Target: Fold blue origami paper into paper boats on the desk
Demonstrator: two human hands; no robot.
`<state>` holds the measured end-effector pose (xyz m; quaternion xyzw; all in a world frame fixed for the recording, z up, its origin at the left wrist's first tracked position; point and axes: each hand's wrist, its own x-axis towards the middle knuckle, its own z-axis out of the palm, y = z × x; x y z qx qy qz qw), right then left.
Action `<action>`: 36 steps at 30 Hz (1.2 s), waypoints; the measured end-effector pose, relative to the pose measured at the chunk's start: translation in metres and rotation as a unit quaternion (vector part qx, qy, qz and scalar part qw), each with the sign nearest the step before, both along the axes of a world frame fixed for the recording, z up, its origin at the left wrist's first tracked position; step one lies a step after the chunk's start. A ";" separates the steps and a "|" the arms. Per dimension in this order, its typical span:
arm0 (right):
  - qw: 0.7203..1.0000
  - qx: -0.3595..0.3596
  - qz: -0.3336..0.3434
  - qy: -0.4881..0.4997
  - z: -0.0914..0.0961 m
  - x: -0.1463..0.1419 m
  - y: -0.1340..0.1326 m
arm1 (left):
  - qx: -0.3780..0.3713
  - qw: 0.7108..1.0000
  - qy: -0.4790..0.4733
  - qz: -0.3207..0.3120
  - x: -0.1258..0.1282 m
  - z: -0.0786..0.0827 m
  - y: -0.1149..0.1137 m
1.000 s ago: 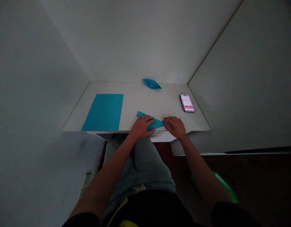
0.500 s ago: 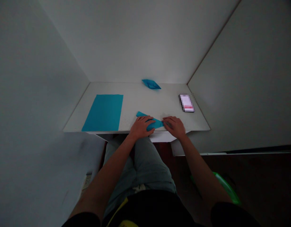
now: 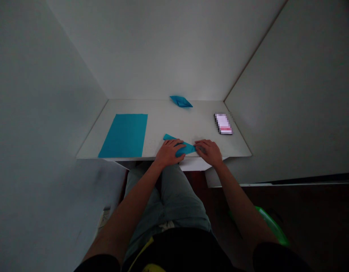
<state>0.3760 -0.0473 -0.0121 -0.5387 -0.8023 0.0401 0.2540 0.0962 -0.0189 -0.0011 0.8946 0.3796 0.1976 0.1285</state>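
In the head view, a folded blue paper (image 3: 183,147) is pressed flat at the near edge of the white desk (image 3: 168,121) by the left hand (image 3: 169,152) and right hand (image 3: 210,152), both spread open. It is judged light, thin, easily creased, best held at its corners

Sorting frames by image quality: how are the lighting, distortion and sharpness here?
Head view: dim, underexposed, no glare; wide-angle lens bends the walls outward; the phone is pixelated; the folded blue paper under the left hand and right hand stays fairly sharp.
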 end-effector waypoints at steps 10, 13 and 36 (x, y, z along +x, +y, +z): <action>1.000 0.001 0.000 0.001 0.002 -0.001 -0.001 | 0.007 1.000 -0.002 0.000 0.000 0.000 0.000; 1.000 0.000 -0.001 0.004 0.002 -0.001 -0.001 | 0.010 1.000 -0.005 -0.003 0.000 -0.001 0.000; 1.000 -0.004 0.002 0.007 0.001 0.001 0.001 | 0.012 1.000 0.010 -0.008 -0.001 -0.003 0.000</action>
